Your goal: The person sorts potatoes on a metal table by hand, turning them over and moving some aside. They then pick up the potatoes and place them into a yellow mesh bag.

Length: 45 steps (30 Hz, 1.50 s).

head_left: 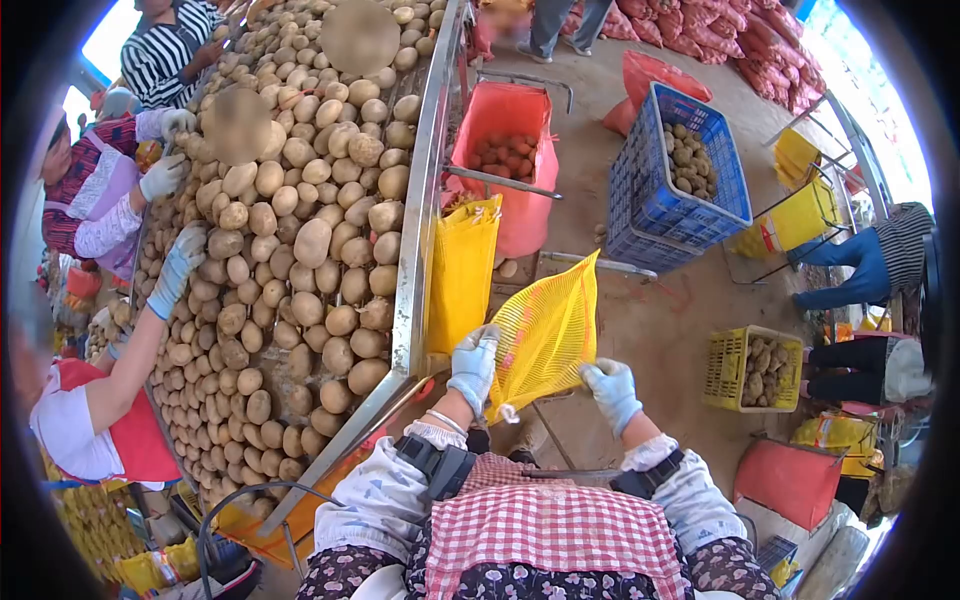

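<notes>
1. One yellow mesh bag (545,325), head view: held up, right of metal-edged surface (425,195).
2. Left hand (474,362): closed on bag's left edge.
3. Right hand (612,391): pinching right edge.
4. Potatoes (312,243): spread thickly across surface.
5. Blue crate (638,175): potatoes inside, beyond bag.

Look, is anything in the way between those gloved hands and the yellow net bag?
No, nothing visible: the left hand holds the yellow net bag on one side, the right hand on the other. Another yellow bag is off to the left.

Left hand (474,368), right hand (611,392) forward, apart
</notes>
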Tool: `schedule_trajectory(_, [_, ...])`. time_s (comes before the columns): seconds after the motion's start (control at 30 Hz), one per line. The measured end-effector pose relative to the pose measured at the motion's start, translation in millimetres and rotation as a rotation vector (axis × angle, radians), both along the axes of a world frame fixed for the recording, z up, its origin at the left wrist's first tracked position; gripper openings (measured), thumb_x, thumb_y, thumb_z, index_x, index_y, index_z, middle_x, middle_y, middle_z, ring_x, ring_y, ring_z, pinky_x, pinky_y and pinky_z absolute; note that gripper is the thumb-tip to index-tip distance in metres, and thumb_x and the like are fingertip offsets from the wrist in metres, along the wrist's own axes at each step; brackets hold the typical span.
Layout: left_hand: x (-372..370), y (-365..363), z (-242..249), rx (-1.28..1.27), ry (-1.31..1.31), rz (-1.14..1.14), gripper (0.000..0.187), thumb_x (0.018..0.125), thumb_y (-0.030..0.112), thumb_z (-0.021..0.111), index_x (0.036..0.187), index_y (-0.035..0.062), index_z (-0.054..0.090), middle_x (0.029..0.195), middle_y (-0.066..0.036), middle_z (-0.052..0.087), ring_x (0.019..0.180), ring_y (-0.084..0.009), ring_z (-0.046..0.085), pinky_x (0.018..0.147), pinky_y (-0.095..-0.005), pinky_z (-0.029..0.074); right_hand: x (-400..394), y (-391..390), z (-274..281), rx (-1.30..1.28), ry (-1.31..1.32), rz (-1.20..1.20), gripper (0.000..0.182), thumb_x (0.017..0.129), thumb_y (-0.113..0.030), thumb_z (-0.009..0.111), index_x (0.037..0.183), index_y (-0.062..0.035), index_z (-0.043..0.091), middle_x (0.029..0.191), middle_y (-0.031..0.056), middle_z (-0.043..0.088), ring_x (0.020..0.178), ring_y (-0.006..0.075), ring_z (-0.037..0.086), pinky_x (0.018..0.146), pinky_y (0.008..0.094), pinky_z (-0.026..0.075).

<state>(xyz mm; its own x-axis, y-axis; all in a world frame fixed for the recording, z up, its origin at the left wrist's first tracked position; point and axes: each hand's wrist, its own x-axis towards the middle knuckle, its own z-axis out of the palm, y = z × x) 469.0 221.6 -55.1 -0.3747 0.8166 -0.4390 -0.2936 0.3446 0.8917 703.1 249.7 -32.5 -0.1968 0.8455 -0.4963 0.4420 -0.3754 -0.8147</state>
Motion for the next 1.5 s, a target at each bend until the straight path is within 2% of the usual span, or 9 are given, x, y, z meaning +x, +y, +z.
schedule_trajectory(0.17, [-7,3,12,-0.117,0.645,-0.246,0.036,0.096,0.034,0.051,0.107,0.0029,0.064,0.101,-0.016,0.067,0.092,-0.0277,0.065,0.082,-0.0320,0.049,50,-20,4,-0.344,-0.508,0.671,0.047,0.083,-0.052,0.056,0.092,-0.0084,0.073,0.091,0.0167,0.069,0.083,0.0289,0.067,0.078,0.0398,0.050])
schedule_trajectory(0.3, [12,-2,6,0.208,0.840,-0.450,0.035,0.095,0.034,0.047,0.101,0.0045,0.066,0.095,-0.017,0.067,0.089,-0.0329,0.064,0.079,-0.0394,0.050,6,6,103,0.321,-0.412,0.540,0.034,0.072,-0.038,0.074,0.087,-0.0072,0.072,0.083,0.0138,0.069,0.083,0.0272,0.066,0.081,0.0370,0.050])
schedule_trajectory(0.43, [30,-4,41,0.255,1.088,-0.677,0.021,0.089,0.025,0.050,0.083,0.0102,0.063,0.077,-0.015,0.064,0.073,-0.0331,0.064,0.064,-0.0428,0.050,-21,39,83,0.912,-0.618,0.732,0.078,0.060,-0.033,0.077,0.128,-0.0081,0.048,0.135,0.0153,0.045,0.122,0.0411,0.043,0.105,0.0512,0.031])
schedule_trajectory(0.53, [21,5,54,0.223,1.156,-0.839,0.015,0.086,0.019,0.052,0.081,0.0099,0.063,0.079,-0.014,0.066,0.074,-0.0329,0.065,0.063,-0.0440,0.050,15,75,16,0.576,-0.903,0.902,0.023,0.064,-0.019,0.069,0.086,-0.0130,0.070,0.089,0.0085,0.068,0.091,0.0252,0.063,0.096,0.0434,0.041])
schedule_trajectory(0.8, [-3,32,13,-0.055,1.152,-0.927,0.020,0.083,0.018,0.055,0.094,0.0118,0.070,0.096,-0.016,0.068,0.089,-0.0339,0.066,0.079,-0.0421,0.053,86,82,4,0.429,-0.592,0.466,0.026,0.069,-0.020,0.066,0.093,-0.0096,0.070,0.092,0.0143,0.067,0.093,0.0352,0.062,0.084,0.0422,0.049])
schedule_trajectory(0.97, [-2,63,0,-0.242,0.038,-0.327,0.013,0.090,0.012,0.058,0.097,0.0040,0.065,0.086,-0.006,0.066,0.079,-0.0140,0.061,0.073,-0.0294,0.050,121,94,-33,0.059,0.123,0.073,0.018,0.085,-0.011,0.064,0.101,-0.0032,0.067,0.089,0.0057,0.069,0.080,0.0158,0.065,0.072,0.0295,0.052])
schedule_trajectory(1.37, [20,152,-30,-0.094,0.802,-0.293,0.040,0.092,0.022,0.056,0.132,0.0153,0.053,0.094,-0.015,0.069,0.085,-0.0280,0.066,0.073,-0.0336,0.050,69,101,-66,-0.018,0.180,-0.615,0.030,0.086,-0.029,0.071,0.095,-0.0010,0.066,0.080,0.0010,0.064,0.067,0.0086,0.055,0.062,0.0252,0.048])
schedule_trajectory(1.43, [15,162,-83,0.336,0.678,-0.248,0.038,0.092,0.021,0.053,0.129,0.0142,0.055,0.091,-0.017,0.069,0.084,-0.0290,0.066,0.073,-0.0344,0.051,69,102,-74,-0.010,0.129,-0.610,0.029,0.086,-0.030,0.070,0.094,-0.0017,0.066,0.080,0.0007,0.064,0.067,0.0088,0.055,0.062,0.0250,0.048])
schedule_trajectory(1.5, [2,166,-118,-0.063,0.768,-0.464,0.031,0.092,0.013,0.050,0.122,0.0107,0.060,0.098,-0.014,0.069,0.086,-0.0256,0.066,0.075,-0.0339,0.051,73,96,-89,-0.017,0.123,-0.607,0.030,0.088,-0.031,0.068,0.096,-0.0023,0.065,0.079,0.0010,0.063,0.066,0.0100,0.056,0.061,0.0259,0.048])
